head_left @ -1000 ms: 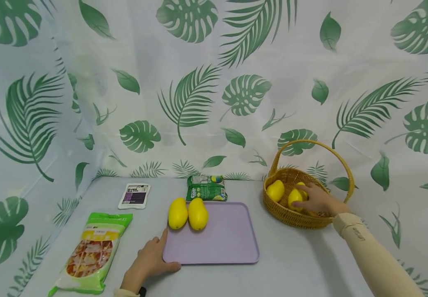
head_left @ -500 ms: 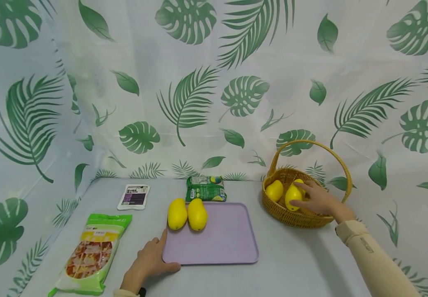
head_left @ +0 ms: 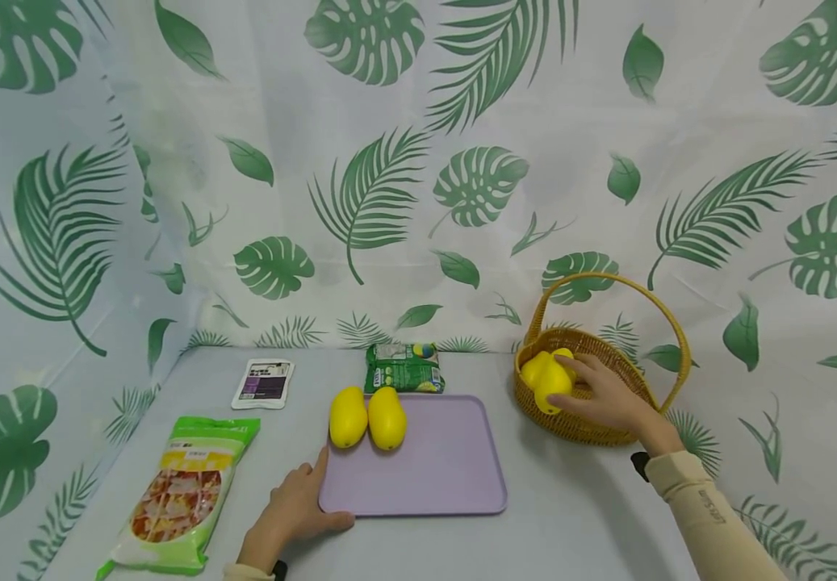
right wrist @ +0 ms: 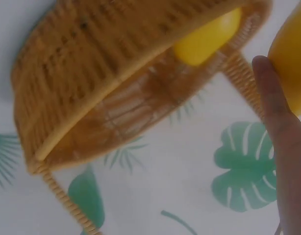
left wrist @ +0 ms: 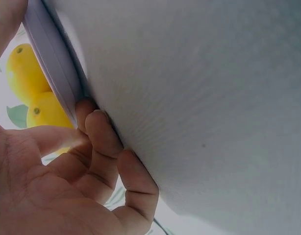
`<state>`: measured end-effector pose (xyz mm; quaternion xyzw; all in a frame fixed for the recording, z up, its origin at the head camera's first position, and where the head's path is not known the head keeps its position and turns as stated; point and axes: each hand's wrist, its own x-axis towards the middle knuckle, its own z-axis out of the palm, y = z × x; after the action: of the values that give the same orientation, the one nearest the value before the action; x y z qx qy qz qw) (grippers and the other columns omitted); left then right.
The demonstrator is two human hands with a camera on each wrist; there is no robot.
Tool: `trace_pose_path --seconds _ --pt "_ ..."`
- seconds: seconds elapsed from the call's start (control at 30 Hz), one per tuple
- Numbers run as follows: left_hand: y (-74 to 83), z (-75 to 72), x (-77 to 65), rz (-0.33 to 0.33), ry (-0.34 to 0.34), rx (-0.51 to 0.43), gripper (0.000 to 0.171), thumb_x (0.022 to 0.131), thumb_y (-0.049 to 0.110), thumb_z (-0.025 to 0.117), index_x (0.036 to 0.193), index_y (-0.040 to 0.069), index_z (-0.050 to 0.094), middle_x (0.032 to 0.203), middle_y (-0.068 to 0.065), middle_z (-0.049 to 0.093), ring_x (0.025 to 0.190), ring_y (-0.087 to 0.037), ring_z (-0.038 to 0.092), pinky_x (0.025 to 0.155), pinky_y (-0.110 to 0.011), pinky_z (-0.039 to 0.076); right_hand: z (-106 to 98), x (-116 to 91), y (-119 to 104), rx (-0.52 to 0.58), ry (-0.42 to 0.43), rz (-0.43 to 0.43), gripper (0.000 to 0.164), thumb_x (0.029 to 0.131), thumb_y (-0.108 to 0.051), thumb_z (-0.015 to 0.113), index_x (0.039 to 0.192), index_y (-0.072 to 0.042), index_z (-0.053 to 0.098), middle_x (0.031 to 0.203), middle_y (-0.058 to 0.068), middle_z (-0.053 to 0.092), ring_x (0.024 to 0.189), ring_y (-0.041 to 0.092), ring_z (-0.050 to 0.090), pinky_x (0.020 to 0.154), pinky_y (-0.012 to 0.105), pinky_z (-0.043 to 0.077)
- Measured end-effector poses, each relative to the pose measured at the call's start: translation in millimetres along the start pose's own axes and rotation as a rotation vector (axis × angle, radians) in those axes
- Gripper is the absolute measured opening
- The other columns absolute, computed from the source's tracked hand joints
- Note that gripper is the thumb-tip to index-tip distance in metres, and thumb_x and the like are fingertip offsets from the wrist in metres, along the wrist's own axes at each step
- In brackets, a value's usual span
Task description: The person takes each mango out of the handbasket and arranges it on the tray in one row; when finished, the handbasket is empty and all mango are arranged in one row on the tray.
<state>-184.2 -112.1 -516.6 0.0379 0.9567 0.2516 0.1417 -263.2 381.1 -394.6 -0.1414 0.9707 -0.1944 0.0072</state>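
My right hand [head_left: 600, 393] grips a yellow mango [head_left: 552, 387] over the left part of a wicker basket [head_left: 592, 432]. Another mango [right wrist: 209, 39] lies inside the basket in the right wrist view, mostly behind the held one in the head view. On the table, a lilac tray [head_left: 436, 476] carries two mangoes, one [head_left: 349, 417] at its left edge and one [head_left: 387, 420] beside it. My left hand [head_left: 298, 504] holds the tray's front left corner, thumb along the front edge and forefinger along the left side. Its other fingertips [left wrist: 104, 129] rest at the table surface.
A green and white food bag [head_left: 178, 500] lies at the left. Farther back are a white packet with a purple label [head_left: 263, 384] and a green packet [head_left: 405, 371] behind the tray. The basket's tall handle [head_left: 629, 282] arches over it. A leaf-print curtain [head_left: 389, 202] hangs behind.
My right hand has moved left with the mango, from the basket's middle toward its left rim, and the held mango now overlaps the other one. The left hand and tray have stayed put.
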Motion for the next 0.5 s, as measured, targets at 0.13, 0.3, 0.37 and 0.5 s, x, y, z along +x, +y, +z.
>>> trace_pose_path --seconds 0.13,0.3,0.37,0.5 --pt "0.5 -0.5 -0.5 0.009 0.009 0.0 0.12 0.064 0.059 0.088 0.155 0.003 0.033 0.132 -0.029 0.058 0.114 -0.04 0.059 0.097 -0.07 0.044 6.6 2.1 -13.5 0.03 0.024 -0.028 0.083 0.091 -0.056 0.067 0.154 -0.011 0.038 0.154 0.026 0.035 0.128 0.046 0.049 0.101 0.066 0.046" --pt "1.3 -0.5 -1.9 0.012 0.017 0.005 0.12 0.064 0.059 0.088 0.154 0.001 0.035 0.13 -0.029 0.059 0.113 -0.04 0.059 0.096 -0.07 0.045 19.8 7.6 -24.9 0.071 0.027 -0.043 0.081 0.091 -0.053 0.068 0.153 -0.009 0.039 0.152 0.024 0.038 0.122 0.04 0.053 0.099 0.058 0.05" --pt "1.3 -0.6 -2.2 0.006 0.016 0.006 0.119 0.064 0.059 0.088 0.154 0.002 0.035 0.131 -0.029 0.059 0.113 -0.039 0.059 0.096 -0.07 0.045 26.6 9.8 -28.8 0.102 0.026 -0.038 0.081 0.091 -0.053 0.068 0.154 -0.009 0.039 0.153 0.023 0.038 0.122 0.039 0.053 0.101 0.058 0.05" --pt "1.4 -1.4 -2.7 0.013 0.02 0.005 0.119 0.064 0.059 0.088 0.154 0.002 0.034 0.131 -0.029 0.059 0.113 -0.039 0.059 0.096 -0.069 0.045 42.3 15.4 -36.7 0.16 0.03 -0.039 0.082 0.09 -0.052 0.07 0.154 -0.012 0.039 0.153 0.021 0.04 0.122 0.036 0.056 0.102 0.055 0.05"
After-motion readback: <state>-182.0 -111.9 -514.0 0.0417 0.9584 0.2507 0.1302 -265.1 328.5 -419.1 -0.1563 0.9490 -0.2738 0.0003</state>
